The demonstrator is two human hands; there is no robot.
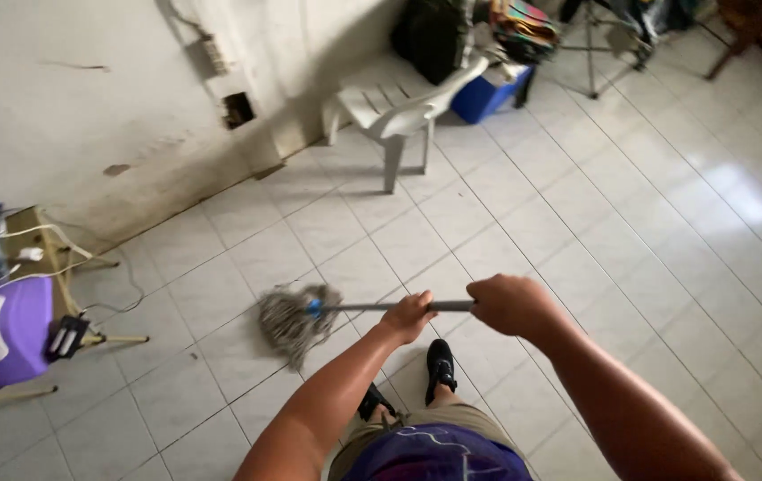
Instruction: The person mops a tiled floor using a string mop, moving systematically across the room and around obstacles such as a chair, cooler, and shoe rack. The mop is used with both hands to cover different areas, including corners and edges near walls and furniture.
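Observation:
A string mop with a grey head point(293, 318) rests on the white tiled floor point(630, 232) in front of my feet. Its dark handle point(359, 306) runs back toward me. My left hand point(409, 313) grips the handle lower down, closer to the mop head. My right hand point(508, 304) is closed around the handle's upper end. My two black shoes point(439, 367) stand just below the hands.
A white plastic chair point(397, 105) stands by the stained wall point(87, 107), with a blue box point(486, 92) and dark bags behind it. At the left, a small wooden table point(38, 258) carries purple items and cables. A metal stand point(591, 44) rises at the top.

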